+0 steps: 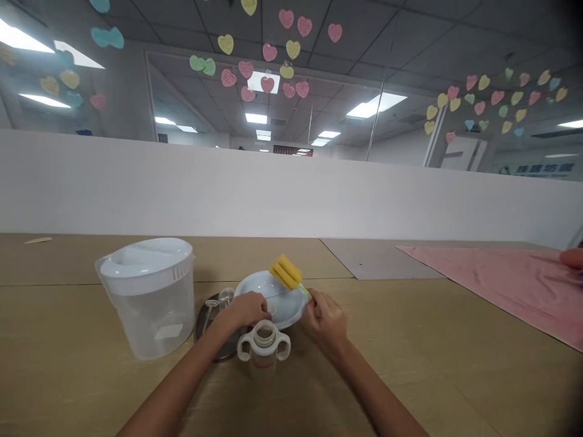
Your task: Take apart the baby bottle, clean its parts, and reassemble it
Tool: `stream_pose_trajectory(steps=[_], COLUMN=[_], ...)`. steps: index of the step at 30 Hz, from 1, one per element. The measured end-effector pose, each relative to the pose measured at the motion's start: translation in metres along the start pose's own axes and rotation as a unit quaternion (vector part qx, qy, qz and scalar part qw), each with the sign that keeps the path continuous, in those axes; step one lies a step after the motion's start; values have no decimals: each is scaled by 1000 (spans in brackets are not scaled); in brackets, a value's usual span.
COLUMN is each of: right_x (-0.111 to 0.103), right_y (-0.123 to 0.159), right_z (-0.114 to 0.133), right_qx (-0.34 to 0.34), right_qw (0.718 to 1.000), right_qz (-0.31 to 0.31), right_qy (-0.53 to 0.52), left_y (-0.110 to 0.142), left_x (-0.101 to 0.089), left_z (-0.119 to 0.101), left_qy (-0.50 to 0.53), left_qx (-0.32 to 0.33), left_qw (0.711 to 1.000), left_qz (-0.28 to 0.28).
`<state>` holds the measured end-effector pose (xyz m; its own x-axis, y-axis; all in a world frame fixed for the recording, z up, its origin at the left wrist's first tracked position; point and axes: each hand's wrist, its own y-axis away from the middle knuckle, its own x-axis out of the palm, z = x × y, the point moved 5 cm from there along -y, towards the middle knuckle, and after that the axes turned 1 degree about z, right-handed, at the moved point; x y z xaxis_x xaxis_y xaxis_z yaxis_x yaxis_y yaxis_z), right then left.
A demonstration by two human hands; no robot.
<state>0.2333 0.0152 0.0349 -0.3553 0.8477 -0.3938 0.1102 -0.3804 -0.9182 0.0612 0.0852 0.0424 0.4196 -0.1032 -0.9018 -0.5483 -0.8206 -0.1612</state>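
At the far left of the wooden tabletop [68,376] stands a translucent plastic pitcher [148,309] with its white lid on, and just to its right is a dark round metal tray [204,321] with a small clear glass piece [226,297] standing at its far side. The person's left hand [246,309] comes next, curled over the near edge of a pale blue shallow dish [268,291], its fingers bent downward; whether they are pinching anything I cannot tell from here. Just in front of that hand stands a two-handled bottle [263,349], upright with its mouth open. A sponge bottle brush [286,273] lies tilted across the dish, its yellow head past the far rim, and the right hand [325,321] pinches its green handle between thumb and fingers. Farther right lie a grey board [378,258] and a pink sheet [492,285], with the fingers of another person [571,258] entering at the far edge, well apart from all this (paper hearts [268,51] crowd the glass partition [273,103] overhead).
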Motion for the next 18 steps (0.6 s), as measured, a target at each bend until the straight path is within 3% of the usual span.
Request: stream_pose_trajectory(steps=[3,5,7,9,11,13,15,18], right_x=[0,0,0,1,1,1,-1,-2], right_y=[-1,-1,0,1,2,3,3,5], right_z=[1,2,1,-1,-1,0,2,6], right_qx=[-11,-12,4,23,26,15,-5,-44], right_qw=[1000,1000,1000,1000,1000,1000,1000,999], right_qz=[2,3,1,0,3,1,-8,-11], right_qy=[0,-2,-6,-11,-15,-16,-14,-14], left_y=[-2,-4,-4,0,7,14,18,19], left_x=[-6,-20,-39,-56,-68,-74,-76,-76], left_z=[5,5,2,-3,-9,-17,-24,-25], left_qy=[21,32,113,269,408,451,421,291], left_qx=[-2,-6,-9,-12,-21,-22,-7,8], left_qw=[1000,999,992,959,908,889,904,947], left_qz=[12,-9,-49,-83,-89,-78,-78,-133])
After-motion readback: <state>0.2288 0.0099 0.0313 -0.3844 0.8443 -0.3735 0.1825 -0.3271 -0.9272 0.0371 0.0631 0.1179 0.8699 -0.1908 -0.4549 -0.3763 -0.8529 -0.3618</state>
